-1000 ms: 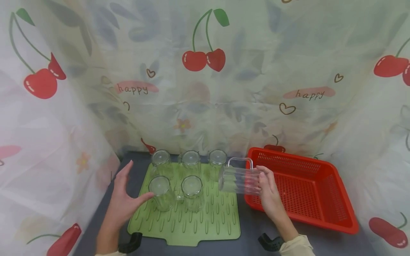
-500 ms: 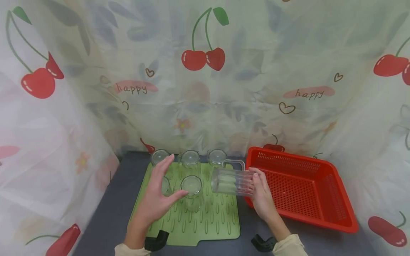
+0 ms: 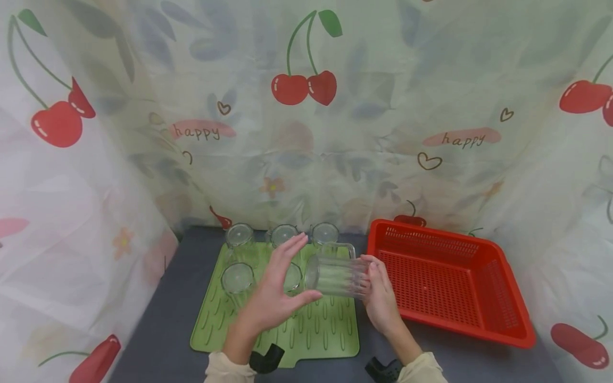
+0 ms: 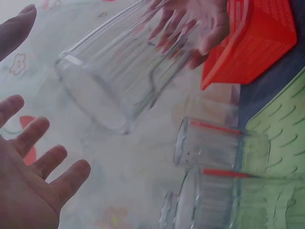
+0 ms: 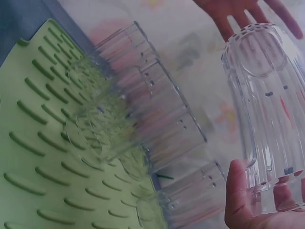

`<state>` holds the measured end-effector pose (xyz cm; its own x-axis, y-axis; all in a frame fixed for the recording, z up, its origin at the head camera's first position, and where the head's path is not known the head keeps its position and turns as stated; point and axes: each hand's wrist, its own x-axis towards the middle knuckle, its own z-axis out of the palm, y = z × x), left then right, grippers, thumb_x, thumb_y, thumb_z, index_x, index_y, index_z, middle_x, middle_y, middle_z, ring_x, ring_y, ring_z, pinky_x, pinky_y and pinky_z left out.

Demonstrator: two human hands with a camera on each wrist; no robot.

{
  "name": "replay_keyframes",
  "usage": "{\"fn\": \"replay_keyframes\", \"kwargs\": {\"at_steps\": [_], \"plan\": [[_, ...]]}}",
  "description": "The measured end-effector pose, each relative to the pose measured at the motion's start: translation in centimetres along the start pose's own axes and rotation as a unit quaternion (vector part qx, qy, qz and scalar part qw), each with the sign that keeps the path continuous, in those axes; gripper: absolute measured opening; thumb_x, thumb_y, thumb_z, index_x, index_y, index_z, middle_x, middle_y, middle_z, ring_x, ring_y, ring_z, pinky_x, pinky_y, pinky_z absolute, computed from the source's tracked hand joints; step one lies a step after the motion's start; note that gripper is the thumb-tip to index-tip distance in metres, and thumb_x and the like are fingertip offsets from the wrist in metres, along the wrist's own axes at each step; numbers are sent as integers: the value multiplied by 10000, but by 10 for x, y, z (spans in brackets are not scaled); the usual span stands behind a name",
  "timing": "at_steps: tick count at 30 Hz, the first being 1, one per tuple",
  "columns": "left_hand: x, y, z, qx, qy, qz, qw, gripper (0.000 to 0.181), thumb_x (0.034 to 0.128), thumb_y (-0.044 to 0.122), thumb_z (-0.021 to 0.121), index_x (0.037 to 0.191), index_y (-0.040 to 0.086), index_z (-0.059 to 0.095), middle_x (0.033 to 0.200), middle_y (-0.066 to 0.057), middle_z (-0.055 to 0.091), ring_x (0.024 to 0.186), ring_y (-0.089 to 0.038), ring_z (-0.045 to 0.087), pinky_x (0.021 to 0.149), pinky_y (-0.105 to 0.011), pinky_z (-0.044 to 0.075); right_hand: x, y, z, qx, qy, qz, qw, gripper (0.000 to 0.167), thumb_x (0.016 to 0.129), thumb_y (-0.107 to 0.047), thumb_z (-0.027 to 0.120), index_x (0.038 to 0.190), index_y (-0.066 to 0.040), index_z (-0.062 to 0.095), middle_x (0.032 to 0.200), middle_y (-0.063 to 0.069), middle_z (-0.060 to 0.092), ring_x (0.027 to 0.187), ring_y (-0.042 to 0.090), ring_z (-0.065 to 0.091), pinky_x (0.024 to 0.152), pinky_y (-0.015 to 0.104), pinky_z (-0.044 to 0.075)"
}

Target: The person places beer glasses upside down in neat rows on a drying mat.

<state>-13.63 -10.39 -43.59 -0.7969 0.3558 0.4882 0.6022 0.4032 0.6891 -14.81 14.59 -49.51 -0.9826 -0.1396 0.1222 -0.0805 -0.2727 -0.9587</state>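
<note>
My right hand grips a clear glass mug near its right end. The mug lies sideways in the air above the green drying mat, its handle toward the back. My left hand has thumb and fingers spread wide at the mug's left end. In the left wrist view, a gap separates the left fingers from the mug's flat base. Several more glass mugs stand upside down on the mat, among them a front-left mug and a back-right mug. My left hand partly hides another front mug.
A red perforated plastic basket sits on the dark table to the right of the mat. Behind and at both sides hangs a cherry-print curtain. Black wrist mounts show below the hands.
My left hand has moved right, passing over the front mugs to the held mug's left end. My right hand has carried its mug slightly left and nearer. The standing mugs have stayed put.
</note>
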Motion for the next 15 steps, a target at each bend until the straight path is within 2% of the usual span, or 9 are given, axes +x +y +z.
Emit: {"fn": "replay_keyframes", "kwargs": {"at_steps": [5,10,15], "plan": [[4,0,12,-57,-108,98,9999,1000,817,359,860,1620,283,268,1680,26,270,1548,-254,287,1188,-621,350,0,2,4,25,-34,-19,10000,453,1124,-440,268,1412,-92,304,1288,-64,556,1078,74,683,892,279,606],[6,-1,21,-40,-256,7,9997,999,815,375,863,1616,320,268,1676,33,278,1541,-244,296,1172,-617,374,0,3,8,21,-56,3,10000,373,1126,-440,238,1378,-186,346,1280,-73,559,1082,61,678,899,276,601],[5,-1,27,-72,-379,-133,9992,1007,806,387,868,1610,363,262,1672,41,280,1526,-240,333,1159,-593,404,-2,2,10,25,-59,15,10000,402,1120,-467,234,1385,-187,349,1282,-63,563,1094,63,678,908,277,600]]}}
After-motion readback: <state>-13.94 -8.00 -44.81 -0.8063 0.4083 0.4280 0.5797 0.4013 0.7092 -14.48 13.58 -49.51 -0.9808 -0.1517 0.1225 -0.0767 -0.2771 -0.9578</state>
